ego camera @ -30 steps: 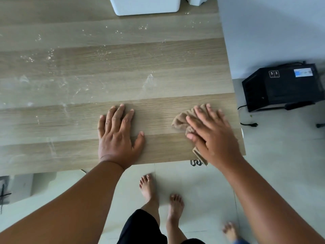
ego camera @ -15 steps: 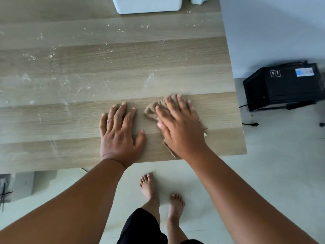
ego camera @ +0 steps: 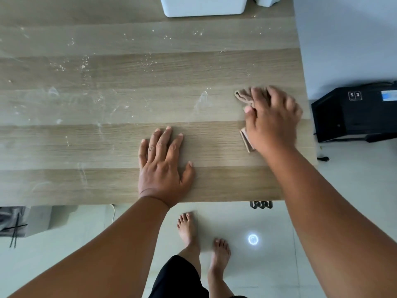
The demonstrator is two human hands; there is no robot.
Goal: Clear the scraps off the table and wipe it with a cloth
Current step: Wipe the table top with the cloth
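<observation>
My right hand [ego camera: 272, 123] lies on a beige cloth [ego camera: 243, 95] near the right edge of the wooden table [ego camera: 107, 147]. Its fingers are bent over the cloth, the thumb tucks against it, and motion blurs the hand. The cloth shows only past the fingertips and beside the wrist. My left hand [ego camera: 163, 166] rests flat on the table near the front edge, fingers spread, holding nothing. Pale crumbs [ego camera: 83, 63] and whitish smears [ego camera: 202, 100] are scattered over the left and far parts of the tabletop.
A white container [ego camera: 204, 5] stands at the table's far edge, with a smaller white object [ego camera: 266, 1] to its right. A black box [ego camera: 354, 112] sits on the floor right of the table. My bare feet [ego camera: 189, 229] stand on the tiled floor below the front edge.
My right hand slid the cloth left toward my left hand, then swept it back right and farther from me. My left hand stayed flat in place.
</observation>
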